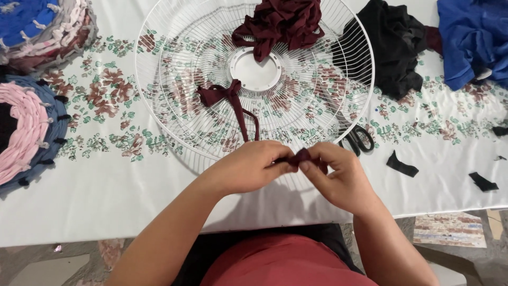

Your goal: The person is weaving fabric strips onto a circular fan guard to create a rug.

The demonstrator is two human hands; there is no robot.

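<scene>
Hands meet at the near rim of the white fan guard (159,100): left hand (248,167) and right hand (338,177) fingers both pinch a maroon fabric strip (302,155), lying crosswise between them.

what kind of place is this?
Likely a home craft table: floral tablecloth, white fan guard used as a weaving frame, woven rag mats, scissors. Both hands pinch a maroon fabric strip.

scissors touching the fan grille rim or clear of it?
Touching. The head view shows the black-handled scissors lying across the white fan grille at its lower right rim, blades over the wires, handles outside it.
</scene>
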